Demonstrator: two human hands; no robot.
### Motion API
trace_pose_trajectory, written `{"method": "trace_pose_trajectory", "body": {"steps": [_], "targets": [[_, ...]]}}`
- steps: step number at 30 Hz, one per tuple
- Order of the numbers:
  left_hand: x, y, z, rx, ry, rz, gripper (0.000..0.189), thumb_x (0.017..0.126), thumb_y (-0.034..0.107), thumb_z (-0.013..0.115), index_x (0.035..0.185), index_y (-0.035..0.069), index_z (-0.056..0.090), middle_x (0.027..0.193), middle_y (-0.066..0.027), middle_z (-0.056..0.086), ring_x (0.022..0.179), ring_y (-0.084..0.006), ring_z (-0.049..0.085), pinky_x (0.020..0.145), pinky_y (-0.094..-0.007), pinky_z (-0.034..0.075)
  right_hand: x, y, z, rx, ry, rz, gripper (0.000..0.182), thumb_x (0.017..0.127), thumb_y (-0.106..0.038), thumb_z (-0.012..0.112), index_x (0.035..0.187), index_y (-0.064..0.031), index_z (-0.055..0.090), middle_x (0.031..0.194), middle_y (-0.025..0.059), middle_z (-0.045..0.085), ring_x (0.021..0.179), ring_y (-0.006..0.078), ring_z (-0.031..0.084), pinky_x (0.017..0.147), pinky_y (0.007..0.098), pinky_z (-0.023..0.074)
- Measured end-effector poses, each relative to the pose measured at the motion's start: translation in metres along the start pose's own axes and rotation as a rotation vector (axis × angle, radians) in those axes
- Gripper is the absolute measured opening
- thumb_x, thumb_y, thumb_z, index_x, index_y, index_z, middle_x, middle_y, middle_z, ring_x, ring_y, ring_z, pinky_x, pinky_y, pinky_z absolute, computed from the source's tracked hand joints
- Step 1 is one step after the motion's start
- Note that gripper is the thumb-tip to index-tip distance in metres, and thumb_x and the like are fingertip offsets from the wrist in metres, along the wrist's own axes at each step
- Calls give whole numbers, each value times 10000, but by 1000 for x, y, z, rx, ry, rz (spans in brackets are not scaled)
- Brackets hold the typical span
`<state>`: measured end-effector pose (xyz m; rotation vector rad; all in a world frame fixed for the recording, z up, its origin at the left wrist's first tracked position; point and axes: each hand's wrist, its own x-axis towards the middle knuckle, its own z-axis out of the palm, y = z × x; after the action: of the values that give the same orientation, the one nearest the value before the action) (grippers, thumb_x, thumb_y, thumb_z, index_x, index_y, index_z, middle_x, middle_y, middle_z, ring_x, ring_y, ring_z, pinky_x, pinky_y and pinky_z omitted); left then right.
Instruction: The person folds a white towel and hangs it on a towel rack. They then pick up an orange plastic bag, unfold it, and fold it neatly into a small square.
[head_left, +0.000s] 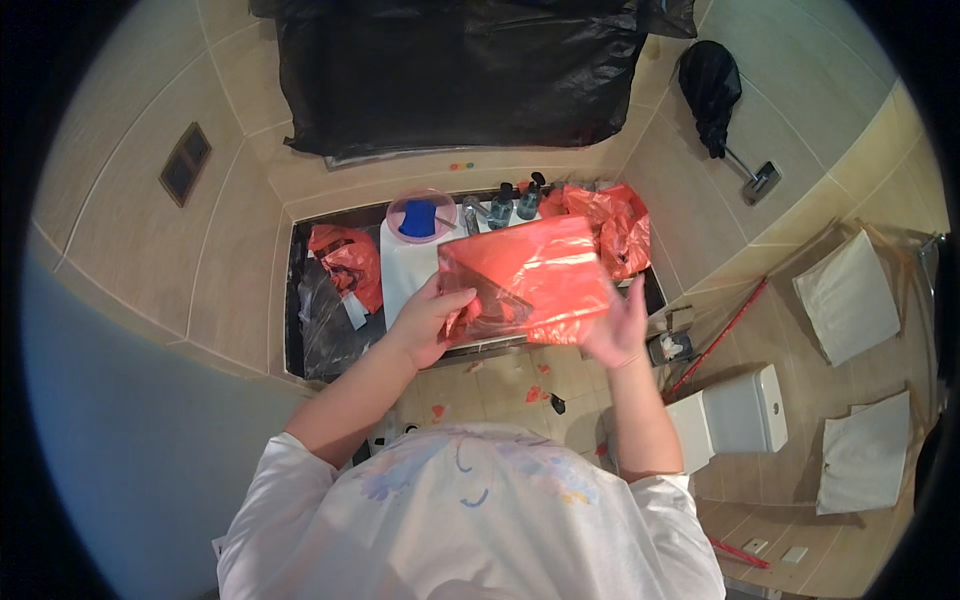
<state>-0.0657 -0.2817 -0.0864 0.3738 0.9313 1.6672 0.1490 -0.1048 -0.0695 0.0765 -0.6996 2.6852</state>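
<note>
A flat rectangular thing wrapped in shiny red plastic film (536, 270) is held up in front of the washbasin. My left hand (429, 322) grips its left edge, thumb on top, with bunched plastic under the thumb. At the lower right corner is my right hand (616, 330), blurred, its thumb raised and its fingers partly hidden by the film. Whether those fingers grip cannot be told. A loose flap of red plastic (559, 331) hangs below the wrapped thing. What lies inside the film is mostly hidden.
Behind are the white basin (405, 274), a pink bowl (421, 216) holding blue cloth, a faucet (471, 214) and pump bottles (501, 206). Crumpled red plastic lies left (349, 262) and right (619, 225). A toilet (739, 412) stands right; scraps (536, 394) litter the floor.
</note>
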Motion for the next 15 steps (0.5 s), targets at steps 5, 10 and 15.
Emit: {"method": "trace_pose_trajectory", "body": {"steps": [5, 10, 15], "targets": [[3, -26, -23, -299, 139, -198, 387, 913, 72, 530, 1257, 228, 445, 1162, -21, 590, 1100, -270, 587, 952, -561, 453, -10, 37, 3, -444, 104, -32, 835, 891, -62, 567, 1508, -274, 46, 1479, 110, 324, 1270, 278, 447, 969, 466, 438], [-10, -20, -7, -347, 76, -215, 354, 960, 125, 483, 1280, 266, 424, 1198, -17, 577, 1150, -288, 558, 929, -617, 448, -6, 25, 1, -745, 377, 34, 911, 834, 109, 542, 1510, -249, 47, 1206, 118, 580, 851, 161, 661, 659, 250, 553], [-21, -8, -4, -273, -24, -291, 329, 982, 188, 462, 1292, 259, 378, 1189, -6, 542, 1071, -262, 584, 863, -555, 506, -6, 14, 8, -617, 447, -57, 769, 838, 78, 541, 1486, -156, 197, 1173, 75, 581, 687, 108, 624, 492, 212, 505]]}}
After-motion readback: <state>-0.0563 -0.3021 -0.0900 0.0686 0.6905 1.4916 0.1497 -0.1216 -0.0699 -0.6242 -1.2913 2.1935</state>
